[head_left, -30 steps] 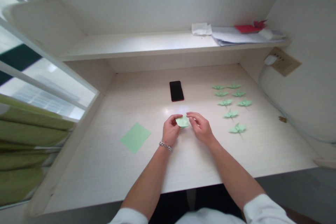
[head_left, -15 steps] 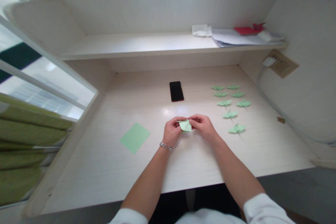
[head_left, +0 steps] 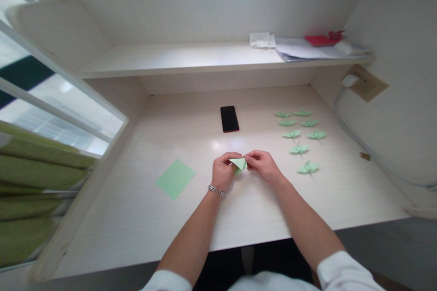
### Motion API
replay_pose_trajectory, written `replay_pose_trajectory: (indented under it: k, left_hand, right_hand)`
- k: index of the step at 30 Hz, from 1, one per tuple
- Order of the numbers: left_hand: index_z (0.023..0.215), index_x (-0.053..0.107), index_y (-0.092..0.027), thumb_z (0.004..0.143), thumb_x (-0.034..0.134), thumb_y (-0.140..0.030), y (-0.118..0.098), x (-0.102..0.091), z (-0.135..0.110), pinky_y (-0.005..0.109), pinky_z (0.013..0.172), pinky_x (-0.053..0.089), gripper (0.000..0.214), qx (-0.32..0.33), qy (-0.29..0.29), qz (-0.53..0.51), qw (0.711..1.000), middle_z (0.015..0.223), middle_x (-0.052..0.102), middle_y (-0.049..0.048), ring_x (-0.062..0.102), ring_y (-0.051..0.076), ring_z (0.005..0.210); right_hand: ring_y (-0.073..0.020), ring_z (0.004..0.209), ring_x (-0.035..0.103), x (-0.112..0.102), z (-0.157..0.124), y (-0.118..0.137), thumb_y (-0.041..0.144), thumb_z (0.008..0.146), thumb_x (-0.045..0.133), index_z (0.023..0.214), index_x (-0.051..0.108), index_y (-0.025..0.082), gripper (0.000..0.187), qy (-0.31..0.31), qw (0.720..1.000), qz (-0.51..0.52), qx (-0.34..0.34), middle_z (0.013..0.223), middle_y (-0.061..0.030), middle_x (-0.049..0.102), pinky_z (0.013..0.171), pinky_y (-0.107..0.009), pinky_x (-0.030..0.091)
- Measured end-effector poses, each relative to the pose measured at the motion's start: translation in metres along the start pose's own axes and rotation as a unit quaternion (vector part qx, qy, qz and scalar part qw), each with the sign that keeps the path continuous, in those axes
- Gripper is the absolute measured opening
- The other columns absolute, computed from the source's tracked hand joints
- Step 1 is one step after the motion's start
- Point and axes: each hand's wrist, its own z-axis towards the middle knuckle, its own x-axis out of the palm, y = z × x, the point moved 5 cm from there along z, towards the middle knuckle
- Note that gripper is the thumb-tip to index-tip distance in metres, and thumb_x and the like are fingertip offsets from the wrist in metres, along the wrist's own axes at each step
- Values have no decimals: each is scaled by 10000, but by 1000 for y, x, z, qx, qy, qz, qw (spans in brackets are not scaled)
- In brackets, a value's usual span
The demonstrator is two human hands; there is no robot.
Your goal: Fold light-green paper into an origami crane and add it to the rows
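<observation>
Since a second ago our right hand (head_left: 263, 164) has come in to the paper (head_left: 238, 162); back then its fingers stood spread just off the edge. Paper's changed too: broad face earlier, now we see a pointed, triangular flap with a fold line near its right end. Sheet, phone and cranes haven't shifted on the bench.

Current state: we've got the paper pinched from both sides. Left hand (head_left: 222, 172) has fingers closed on its left end, fingertips along the top edge. Right fingers closed on the right end, thumb against index. Paper's held between the hands, centre front of the bench (head_left: 136, 223); can't tell if its underside touches the surface. Bracelet (head_left: 216, 190) on our left wrist.

Around us: flat green sheet (head_left: 175, 179) to the left, lying like a diamond, well apart from the hands. Black phone (head_left: 230, 119) beyond the hands, flat. Eight green cranes (head_left: 307, 168) to the right, two columns, five and three. White papers (head_left: 295, 47) up on the shelf (head_left: 191, 57).
</observation>
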Motion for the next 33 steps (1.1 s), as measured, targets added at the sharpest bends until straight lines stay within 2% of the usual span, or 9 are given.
replay_pose_trajectory:
  k: [8,14,20,27,30,33]
  left_hand:
    - [828,714,-165,659,660,-140,-2,-1,-2,248,624,507,179,-19,-13,45,999,843,716,53,648,160,720]
    - [814,709,-156,694,662,-194,-4,0,-4,241,635,509,135,-11,-47,40,998,818,716,52,645,150,705]
    - [856,710,-134,687,698,-264,0,1,-2,268,696,524,213,-50,-35,5,998,863,721,80,665,181,775]
    - [965,686,-131,686,708,-276,8,3,0,278,723,536,315,-72,-26,-74,994,917,719,95,674,197,837]
    - [934,690,-131,663,714,-247,9,6,-1,272,675,545,296,-79,-3,-57,995,896,718,90,679,190,783]
    - [892,696,-130,652,708,-232,9,7,-3,277,613,554,261,-95,-4,-32,995,822,715,76,675,176,677]
  right_hand:
    - [-107,506,543,1,2,-4,446,645,748,729,670,150,318,-33,999,-18,-17,581,-4,627,520,-242,447]
    - [-112,520,541,2,2,-2,454,641,744,746,679,147,330,-47,999,-17,-22,579,-4,621,534,-247,443]
    - [-112,501,518,1,3,-2,469,617,750,731,673,144,354,-66,998,-19,-13,551,-1,601,519,-249,430]
    - [-104,513,507,0,4,-4,445,613,760,731,656,152,333,-63,997,38,6,576,4,600,510,-238,411]
    - [-102,528,513,1,4,-5,434,630,756,737,642,154,321,-52,997,56,10,589,6,599,507,-227,400]
    - [-97,509,511,4,5,-9,446,659,736,742,624,153,325,-49,998,47,5,578,7,596,481,-216,373]
